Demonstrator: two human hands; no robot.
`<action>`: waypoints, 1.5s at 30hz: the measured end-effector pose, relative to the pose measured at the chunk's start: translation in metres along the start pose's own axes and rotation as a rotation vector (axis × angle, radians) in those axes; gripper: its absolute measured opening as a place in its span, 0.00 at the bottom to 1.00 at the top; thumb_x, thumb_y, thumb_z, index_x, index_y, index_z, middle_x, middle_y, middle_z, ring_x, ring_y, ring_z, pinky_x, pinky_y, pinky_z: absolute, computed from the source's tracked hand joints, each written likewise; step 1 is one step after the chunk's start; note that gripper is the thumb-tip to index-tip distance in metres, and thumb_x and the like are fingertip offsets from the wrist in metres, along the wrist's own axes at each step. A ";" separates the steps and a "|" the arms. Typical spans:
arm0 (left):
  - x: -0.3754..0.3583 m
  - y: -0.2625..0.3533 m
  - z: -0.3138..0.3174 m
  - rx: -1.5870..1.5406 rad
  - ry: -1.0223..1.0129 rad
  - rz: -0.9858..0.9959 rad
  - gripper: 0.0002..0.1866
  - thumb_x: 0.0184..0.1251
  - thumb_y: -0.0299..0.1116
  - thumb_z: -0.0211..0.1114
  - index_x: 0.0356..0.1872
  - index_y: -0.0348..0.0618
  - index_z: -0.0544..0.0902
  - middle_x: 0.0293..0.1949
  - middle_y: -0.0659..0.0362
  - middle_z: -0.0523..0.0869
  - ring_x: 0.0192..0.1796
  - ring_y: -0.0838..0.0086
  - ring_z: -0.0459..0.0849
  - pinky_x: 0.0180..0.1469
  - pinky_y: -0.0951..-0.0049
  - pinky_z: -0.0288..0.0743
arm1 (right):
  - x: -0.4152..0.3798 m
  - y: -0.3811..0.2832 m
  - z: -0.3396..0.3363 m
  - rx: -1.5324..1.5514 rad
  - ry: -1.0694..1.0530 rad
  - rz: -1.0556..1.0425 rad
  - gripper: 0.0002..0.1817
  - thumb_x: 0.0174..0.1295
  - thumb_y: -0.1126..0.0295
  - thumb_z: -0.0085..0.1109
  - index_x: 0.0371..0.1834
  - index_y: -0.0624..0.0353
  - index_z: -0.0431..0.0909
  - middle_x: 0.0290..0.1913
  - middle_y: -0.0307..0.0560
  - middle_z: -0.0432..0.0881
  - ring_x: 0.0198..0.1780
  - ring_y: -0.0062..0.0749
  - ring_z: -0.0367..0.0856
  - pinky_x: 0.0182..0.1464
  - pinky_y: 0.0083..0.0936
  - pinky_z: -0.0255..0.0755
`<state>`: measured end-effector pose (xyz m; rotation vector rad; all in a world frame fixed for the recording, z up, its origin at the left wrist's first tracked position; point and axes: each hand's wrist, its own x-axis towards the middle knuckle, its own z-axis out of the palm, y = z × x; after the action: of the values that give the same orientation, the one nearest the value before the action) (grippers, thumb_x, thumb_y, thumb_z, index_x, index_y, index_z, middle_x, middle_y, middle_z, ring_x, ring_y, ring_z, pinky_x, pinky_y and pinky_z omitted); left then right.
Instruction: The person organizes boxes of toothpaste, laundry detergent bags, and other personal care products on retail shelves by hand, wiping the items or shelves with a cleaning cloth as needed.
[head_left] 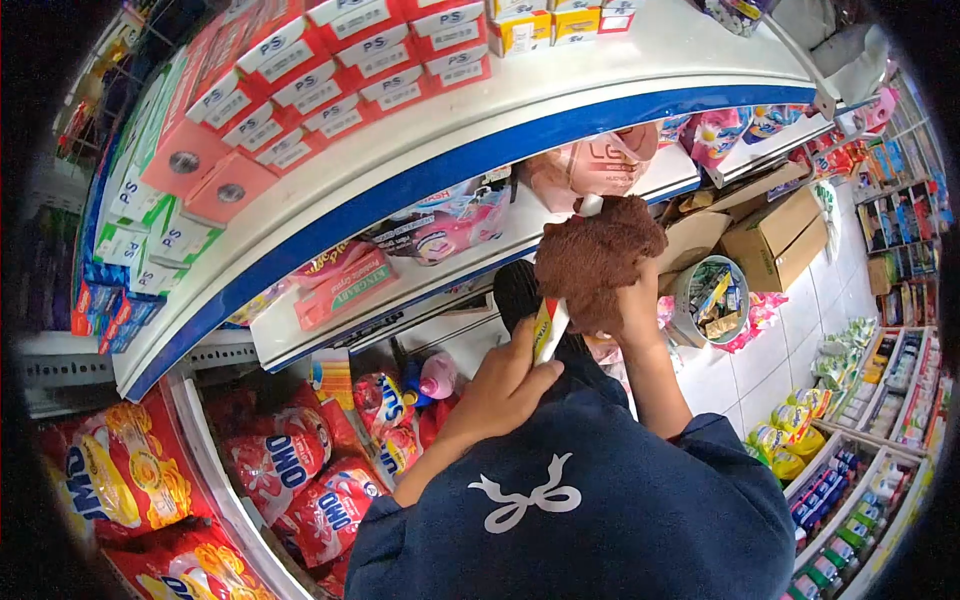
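In the head view, my left hand (510,385) is closed around a slim white-and-yellow box (547,332) with red lettering, held tilted in front of my body. My right hand (640,300) grips a fluffy brown cloth (592,258), which is bunched up right at the box's upper end. Some of the right fingers are hidden by the cloth. Behind the cloth, a pink bottle (600,160) marked LG stands on the lower shelf (670,180).
Red toothpaste boxes (350,60) are stacked on the blue-edged upper shelf (430,160). Red OMO bags (285,455) fill the bottom left. On the tiled floor are a bucket of small packets (712,300) and a cardboard box (775,240). More stocked shelving (850,480) lines the right.
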<state>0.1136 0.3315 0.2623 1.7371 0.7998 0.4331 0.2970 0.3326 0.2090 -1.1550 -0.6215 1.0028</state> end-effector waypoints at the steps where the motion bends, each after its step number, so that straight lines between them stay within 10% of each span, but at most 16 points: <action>1: 0.002 -0.001 0.000 -0.086 -0.002 -0.092 0.24 0.60 0.36 0.53 0.51 0.30 0.60 0.30 0.36 0.76 0.38 0.41 0.75 0.37 0.58 0.68 | 0.000 -0.003 -0.002 0.061 0.028 0.029 0.30 0.44 0.86 0.48 0.56 0.64 0.59 0.54 0.49 0.68 0.56 0.36 0.68 0.59 0.30 0.60; 15: 0.017 -0.011 0.001 -0.634 -0.192 -0.284 0.21 0.60 0.34 0.48 0.55 0.38 0.65 0.26 0.63 0.67 0.24 0.83 0.61 0.27 0.83 0.56 | 0.015 -0.032 -0.017 -0.609 0.269 -0.463 0.18 0.51 0.79 0.50 0.48 0.68 0.72 0.50 0.49 0.74 0.54 0.33 0.69 0.58 0.27 0.59; 21: 0.027 -0.015 -0.005 -0.677 -0.280 -0.193 0.21 0.61 0.32 0.49 0.55 0.35 0.64 0.28 0.59 0.71 0.27 0.78 0.69 0.29 0.76 0.63 | -0.001 -0.048 -0.041 -0.432 0.282 -0.351 0.26 0.52 0.77 0.52 0.57 0.66 0.63 0.55 0.51 0.71 0.53 0.35 0.71 0.57 0.28 0.61; 24: 0.038 -0.019 0.006 -0.337 -0.121 -0.040 0.21 0.60 0.30 0.49 0.54 0.34 0.64 0.34 0.49 0.77 0.35 0.62 0.77 0.38 0.67 0.68 | -0.025 -0.036 -0.029 -0.517 0.024 -0.290 0.35 0.44 0.70 0.63 0.58 0.64 0.59 0.56 0.51 0.65 0.57 0.35 0.64 0.59 0.26 0.58; 25: 0.044 -0.030 0.010 -0.075 -0.063 0.279 0.19 0.60 0.29 0.49 0.53 0.34 0.65 0.42 0.39 0.76 0.46 0.48 0.76 0.46 0.60 0.67 | -0.032 -0.049 -0.005 -0.570 -0.090 -0.382 0.34 0.48 0.63 0.60 0.58 0.62 0.57 0.53 0.50 0.65 0.54 0.31 0.65 0.53 0.27 0.62; 27: 0.043 -0.025 0.011 -0.019 -0.161 0.183 0.20 0.61 0.30 0.49 0.54 0.34 0.63 0.43 0.38 0.76 0.46 0.47 0.75 0.48 0.61 0.67 | -0.032 -0.043 0.003 -0.542 0.029 -0.379 0.41 0.45 0.59 0.61 0.61 0.64 0.53 0.56 0.51 0.63 0.57 0.34 0.63 0.56 0.27 0.59; 29: 0.043 -0.013 0.017 -0.063 -0.157 0.164 0.22 0.65 0.33 0.48 0.55 0.31 0.59 0.42 0.37 0.76 0.46 0.47 0.76 0.47 0.59 0.68 | -0.014 -0.041 -0.013 -0.289 0.105 -0.409 0.36 0.52 0.63 0.55 0.62 0.65 0.53 0.52 0.51 0.67 0.55 0.35 0.67 0.58 0.28 0.59; 32: 0.041 0.008 0.008 -0.094 -0.369 0.076 0.24 0.66 0.34 0.47 0.57 0.29 0.56 0.40 0.38 0.76 0.45 0.47 0.76 0.46 0.58 0.68 | 0.010 -0.028 -0.051 -0.744 0.158 -0.523 0.21 0.65 0.59 0.39 0.55 0.61 0.64 0.49 0.49 0.71 0.51 0.33 0.71 0.54 0.26 0.65; 33: 0.039 0.007 0.011 -0.120 -0.334 0.190 0.20 0.65 0.29 0.47 0.57 0.34 0.61 0.33 0.52 0.76 0.37 0.66 0.78 0.42 0.71 0.69 | 0.006 -0.022 -0.048 -0.493 0.253 -0.333 0.20 0.65 0.57 0.39 0.54 0.58 0.64 0.49 0.48 0.71 0.51 0.32 0.71 0.54 0.26 0.66; 38: 0.050 0.010 0.010 -0.108 -0.329 0.172 0.23 0.65 0.34 0.49 0.54 0.29 0.57 0.32 0.36 0.77 0.36 0.44 0.78 0.36 0.57 0.71 | -0.008 -0.020 -0.043 0.512 0.263 0.116 0.22 0.58 0.72 0.50 0.58 0.58 0.60 0.50 0.45 0.72 0.51 0.30 0.72 0.52 0.28 0.68; 41: 0.054 -0.004 0.018 0.058 -0.146 0.282 0.22 0.62 0.34 0.51 0.50 0.27 0.58 0.28 0.36 0.77 0.33 0.44 0.78 0.34 0.53 0.70 | -0.020 -0.006 -0.056 -0.518 -0.108 -0.202 0.26 0.57 0.66 0.52 0.59 0.61 0.60 0.58 0.48 0.66 0.57 0.36 0.65 0.58 0.31 0.59; 45: 0.052 -0.004 0.022 0.188 -0.220 0.210 0.22 0.62 0.34 0.52 0.48 0.26 0.58 0.25 0.37 0.77 0.30 0.44 0.78 0.31 0.54 0.71 | -0.029 -0.010 -0.043 -0.912 -0.071 -0.425 0.21 0.54 0.69 0.54 0.51 0.65 0.66 0.47 0.50 0.73 0.48 0.37 0.71 0.51 0.29 0.64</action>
<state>0.1633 0.3531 0.2457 2.0137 0.5156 0.3059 0.3227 0.2865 0.2073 -1.6680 -1.3967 0.3689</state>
